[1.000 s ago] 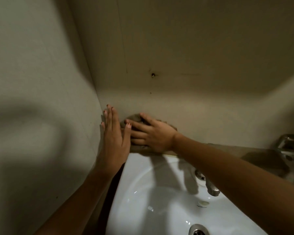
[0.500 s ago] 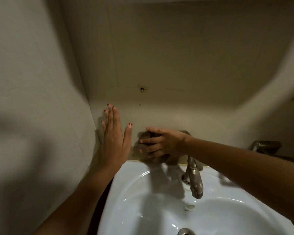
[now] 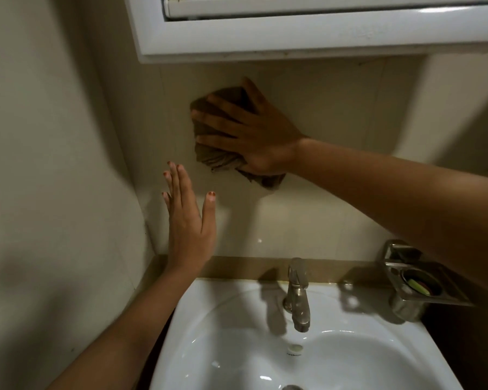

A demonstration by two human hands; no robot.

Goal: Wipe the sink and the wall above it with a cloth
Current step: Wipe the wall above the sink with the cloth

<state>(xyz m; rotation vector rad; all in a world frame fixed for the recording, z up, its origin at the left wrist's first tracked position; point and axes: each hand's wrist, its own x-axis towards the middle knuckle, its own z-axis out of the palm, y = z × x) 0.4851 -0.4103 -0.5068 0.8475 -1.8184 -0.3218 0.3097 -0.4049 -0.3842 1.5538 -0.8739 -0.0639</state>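
Note:
A brown cloth point(image 3: 217, 160) is flat against the beige wall point(image 3: 321, 114) above the white sink point(image 3: 197, 327). My right hand point(image 3: 251, 128) presses it there with spread, straight fingers, just under the white cabinet. My left hand point(image 3: 188, 218) is lower and to the left, fingers straight and together, held up by the wall near the corner, above the sink's back ledge. It holds nothing.
A white cabinet point(image 3: 293, 32) hangs over the wall. A metal tap point(image 3: 297, 294) stands at the sink's back rim. A metal holder point(image 3: 417, 285) is fixed to the wall at the right. The side wall point(image 3: 54, 164) closes in at the left.
My right hand has slid the cloth up the wall from just above the sink's ledge to under the cabinet. The view has tilted upward. My left hand stays near the corner.

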